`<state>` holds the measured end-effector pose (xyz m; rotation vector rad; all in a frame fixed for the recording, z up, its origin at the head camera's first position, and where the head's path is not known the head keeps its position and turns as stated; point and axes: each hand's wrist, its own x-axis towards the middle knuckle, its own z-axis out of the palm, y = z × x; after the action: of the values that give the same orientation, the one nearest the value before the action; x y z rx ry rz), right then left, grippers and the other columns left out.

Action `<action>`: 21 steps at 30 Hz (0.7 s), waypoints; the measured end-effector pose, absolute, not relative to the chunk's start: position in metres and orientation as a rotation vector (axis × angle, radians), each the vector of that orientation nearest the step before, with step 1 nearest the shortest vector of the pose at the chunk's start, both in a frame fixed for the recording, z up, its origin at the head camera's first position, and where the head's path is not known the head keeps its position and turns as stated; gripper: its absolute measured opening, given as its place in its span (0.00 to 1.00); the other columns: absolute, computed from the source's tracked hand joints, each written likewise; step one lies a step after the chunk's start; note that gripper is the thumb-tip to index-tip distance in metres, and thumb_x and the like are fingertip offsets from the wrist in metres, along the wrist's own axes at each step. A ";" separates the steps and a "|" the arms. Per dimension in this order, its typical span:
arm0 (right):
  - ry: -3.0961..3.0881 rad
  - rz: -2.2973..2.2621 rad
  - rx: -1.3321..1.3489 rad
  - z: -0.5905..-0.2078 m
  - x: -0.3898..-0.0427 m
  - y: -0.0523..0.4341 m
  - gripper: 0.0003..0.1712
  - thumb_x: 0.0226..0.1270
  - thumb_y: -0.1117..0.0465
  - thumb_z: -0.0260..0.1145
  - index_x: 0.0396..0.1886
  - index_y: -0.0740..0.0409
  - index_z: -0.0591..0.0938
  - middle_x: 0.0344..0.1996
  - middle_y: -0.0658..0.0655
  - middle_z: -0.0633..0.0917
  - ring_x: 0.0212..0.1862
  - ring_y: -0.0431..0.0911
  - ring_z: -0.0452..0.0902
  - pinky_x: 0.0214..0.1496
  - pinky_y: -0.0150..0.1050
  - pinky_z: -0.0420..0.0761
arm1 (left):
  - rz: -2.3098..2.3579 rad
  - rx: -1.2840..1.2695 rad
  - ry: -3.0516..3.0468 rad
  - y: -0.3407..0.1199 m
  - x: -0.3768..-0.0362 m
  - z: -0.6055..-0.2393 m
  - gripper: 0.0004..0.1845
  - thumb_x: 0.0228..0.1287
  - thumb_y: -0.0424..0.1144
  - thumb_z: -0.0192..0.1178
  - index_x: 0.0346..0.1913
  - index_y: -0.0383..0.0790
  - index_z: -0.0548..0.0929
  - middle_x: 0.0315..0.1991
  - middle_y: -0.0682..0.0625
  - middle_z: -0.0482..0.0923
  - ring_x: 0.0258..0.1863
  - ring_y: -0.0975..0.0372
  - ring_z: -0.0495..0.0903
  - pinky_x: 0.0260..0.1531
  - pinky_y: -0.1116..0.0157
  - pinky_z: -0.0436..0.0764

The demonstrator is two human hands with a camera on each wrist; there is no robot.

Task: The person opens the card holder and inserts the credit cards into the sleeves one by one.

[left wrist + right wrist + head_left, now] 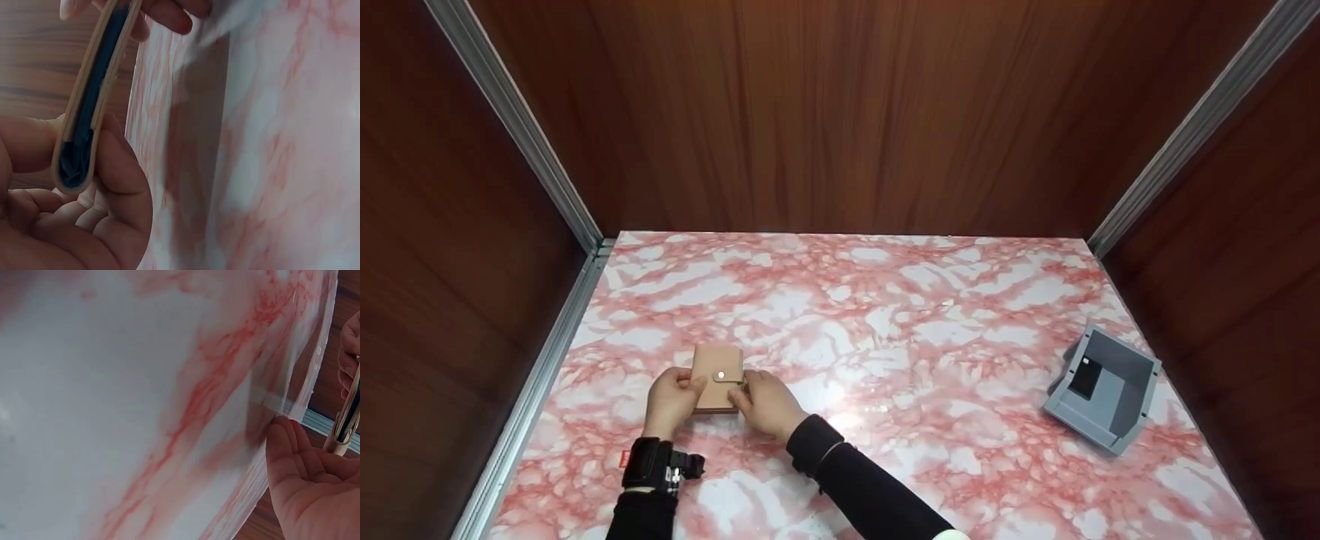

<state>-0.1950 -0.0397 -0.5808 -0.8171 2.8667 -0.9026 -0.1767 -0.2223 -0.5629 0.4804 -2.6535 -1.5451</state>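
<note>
A tan wallet [718,390] with a strap and a round snap is held up above the table, its snap side toward the head camera. My left hand [669,396] pinches its left edge, thumb on the front and fingers curled behind. At the right edge, beside the strap, my right hand [769,403] pinches it with the thumb on the front. In the left wrist view, the wallet [63,135] appears edge-on with a dark blue inside between two tan covers. Only one end of the wallet [336,447] enters the right wrist view.
A grey open bin [1117,397] sits at the right side of the table, with a black flat piece [1084,377] inside against its wall. Wood-grain panels with metal corner rails [529,127] enclose the red-and-white marbled tabletop [930,322]. A small red thing [625,458] shows beside the left wrist.
</note>
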 end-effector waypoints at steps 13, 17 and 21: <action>2.822 -1.146 -0.609 -0.578 -0.201 -0.028 0.13 0.70 0.54 0.64 0.35 0.60 0.77 0.23 0.47 0.74 0.26 0.40 0.70 0.30 0.35 0.74 | -1.589 0.444 -2.607 -0.200 -0.173 -0.572 0.15 0.66 0.34 0.61 0.47 0.22 0.77 0.42 0.30 0.81 0.42 0.44 0.80 0.42 0.56 0.78; 2.824 -1.178 -0.548 -0.573 -0.202 -0.024 0.12 0.67 0.57 0.66 0.37 0.62 0.79 0.25 0.50 0.77 0.28 0.42 0.73 0.33 0.36 0.76 | -1.586 0.424 -2.576 -0.192 -0.174 -0.574 0.14 0.65 0.33 0.62 0.45 0.23 0.77 0.39 0.32 0.82 0.40 0.47 0.81 0.38 0.61 0.77; 2.824 -1.199 -0.490 -0.571 -0.204 -0.019 0.12 0.65 0.58 0.68 0.38 0.64 0.80 0.26 0.51 0.80 0.29 0.42 0.74 0.34 0.35 0.77 | -1.573 0.417 -2.569 -0.185 -0.176 -0.577 0.13 0.64 0.33 0.62 0.43 0.25 0.78 0.37 0.35 0.82 0.38 0.48 0.80 0.35 0.62 0.77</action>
<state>-0.2037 -0.0187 -0.5707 -0.4901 2.8240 -1.1988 -0.1759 -0.1849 -0.5772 0.4173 -2.5690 -1.5726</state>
